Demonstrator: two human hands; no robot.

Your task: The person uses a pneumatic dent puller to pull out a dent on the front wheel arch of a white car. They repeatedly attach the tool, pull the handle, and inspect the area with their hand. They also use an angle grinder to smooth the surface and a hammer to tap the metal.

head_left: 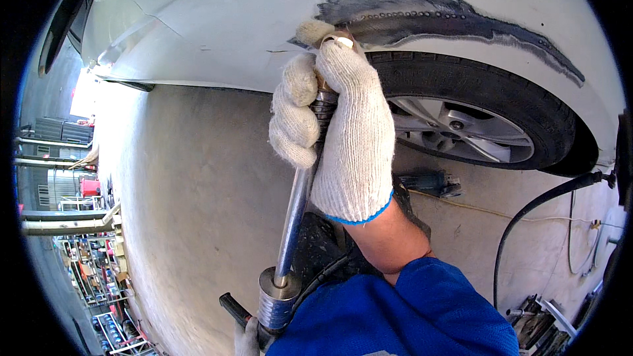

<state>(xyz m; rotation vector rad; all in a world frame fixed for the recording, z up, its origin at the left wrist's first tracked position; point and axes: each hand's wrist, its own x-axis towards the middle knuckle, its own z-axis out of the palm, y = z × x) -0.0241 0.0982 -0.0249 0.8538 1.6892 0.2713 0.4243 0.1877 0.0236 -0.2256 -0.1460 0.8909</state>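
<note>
"Two hands, states?"
"Right hand [353,132] closed round the front of the steel slide tool [292,224]. Left hand [246,339] mostly cut off at the lower edge, beside the rear grip [233,307]; can't tell if it's gripping."
"Risks?"
"Tip's hidden by the glove; it could skid across the dark patch [422,23] if the shaft tilts. Knit might pinch if the thick cylinder [275,306] slides up."
"Tool versus hands?"
"Slants through the right; front end by the car panel [217,33], cylinder near the left."

Smooth, glossy metal rod [293,224]
</note>
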